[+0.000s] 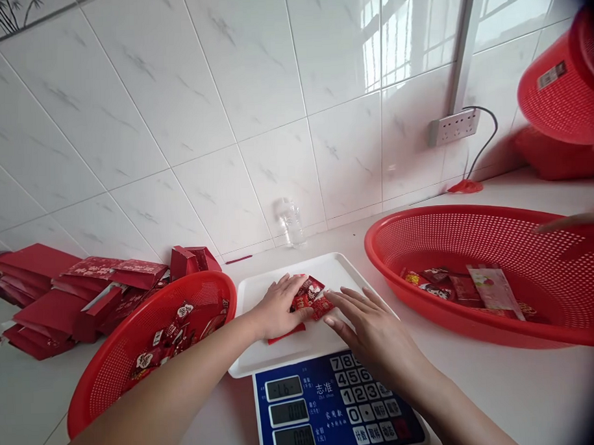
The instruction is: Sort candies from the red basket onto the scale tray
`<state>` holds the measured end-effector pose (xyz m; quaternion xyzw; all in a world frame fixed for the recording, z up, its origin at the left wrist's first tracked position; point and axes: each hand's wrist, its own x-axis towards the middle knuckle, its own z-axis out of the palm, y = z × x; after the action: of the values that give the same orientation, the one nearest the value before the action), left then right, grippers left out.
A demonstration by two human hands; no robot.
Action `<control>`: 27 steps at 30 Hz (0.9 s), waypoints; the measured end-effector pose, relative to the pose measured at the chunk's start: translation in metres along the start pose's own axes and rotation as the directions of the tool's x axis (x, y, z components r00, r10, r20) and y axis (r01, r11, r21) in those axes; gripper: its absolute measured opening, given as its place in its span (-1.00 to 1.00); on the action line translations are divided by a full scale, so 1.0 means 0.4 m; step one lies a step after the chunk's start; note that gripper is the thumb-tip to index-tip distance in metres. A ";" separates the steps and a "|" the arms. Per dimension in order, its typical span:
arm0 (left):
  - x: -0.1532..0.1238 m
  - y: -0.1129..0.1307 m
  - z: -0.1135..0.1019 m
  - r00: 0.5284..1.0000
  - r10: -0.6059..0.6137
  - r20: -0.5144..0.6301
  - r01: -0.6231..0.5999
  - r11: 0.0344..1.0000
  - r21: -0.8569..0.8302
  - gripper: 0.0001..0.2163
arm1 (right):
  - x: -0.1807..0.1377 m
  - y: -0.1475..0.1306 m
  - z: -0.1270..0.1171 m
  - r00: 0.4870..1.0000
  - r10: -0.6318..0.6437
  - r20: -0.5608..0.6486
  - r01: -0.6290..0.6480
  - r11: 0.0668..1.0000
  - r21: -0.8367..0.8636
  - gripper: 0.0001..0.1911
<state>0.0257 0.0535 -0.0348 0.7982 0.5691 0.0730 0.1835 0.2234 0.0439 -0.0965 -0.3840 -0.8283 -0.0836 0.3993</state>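
Observation:
My left hand (279, 309) reaches over a white scale tray (248, 364), its fingers and thumb around a small pile of red printed packets (309, 293). My right hand (366, 321) is beside the pile on its right, fingers stretched and apart, the fingertips close to the packets. Whether they touch cannot be made out. Another flat red piece (286, 334) lies on the tray under my left wrist side. In front of the tray is the blue panel of a digital scale (328, 416), with displays and a keypad, partly covered by my right forearm.
A red basket (226, 286) with red packets stands at left, beside stacked red boxes (51, 315). At right, a larger red basket (375, 239) holds mixed packets; another person's hand (570, 223) is above it. A clear bottle (291, 223) stands by the tiled wall.

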 end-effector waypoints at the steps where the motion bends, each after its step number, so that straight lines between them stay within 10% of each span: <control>1: -0.002 0.001 0.001 1.000 0.005 0.009 -0.005 1.000 -0.003 -0.36 | -0.004 -0.001 0.005 1.000 0.007 0.014 -0.007 1.000 -0.019 -0.62; 22: -0.011 -0.003 0.032 0.991 0.132 -0.023 -0.128 0.983 0.133 -0.52 | 0.002 -0.013 -0.011 0.994 0.011 0.110 -0.022 0.994 0.105 -0.70; 27: -0.011 -0.018 0.028 0.970 0.177 -0.167 -0.181 0.984 -0.004 -0.64 | 0.013 -0.010 -0.033 0.997 0.061 -0.047 -0.049 0.971 0.233 -0.73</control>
<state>0.0214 0.0491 -0.0475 0.8356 0.5074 0.1609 0.1357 0.2264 0.0381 -0.0832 -0.3553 -0.8105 0.0144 0.4655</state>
